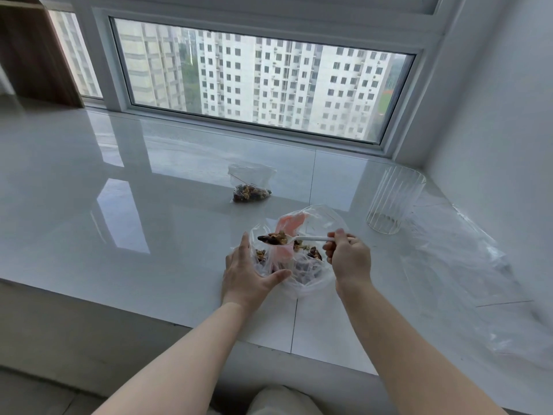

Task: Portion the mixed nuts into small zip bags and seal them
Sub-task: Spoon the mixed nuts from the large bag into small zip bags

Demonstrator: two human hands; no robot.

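We work at a glossy white tiled counter (119,181) under a wide window (263,82); its front edge runs just before our arms, and much bare surface lies to the left. A crinkled clear plastic sheet (466,265) sprawls at the right, near a ribbed clear glass cup (393,202). A large soft clear bag of mixed nuts (311,265) sits between our hands. Further back, well apart, lies a small zip bag (250,187) with nuts at its bottom. Our left hand (248,274) holds another small bag (263,253) open, thumb spread, fingers partly hidden behind the plastic. Our right hand (347,256) has its grip pinched round a white plastic spoon (287,238), heaped with nuts, above that bag's mouth.
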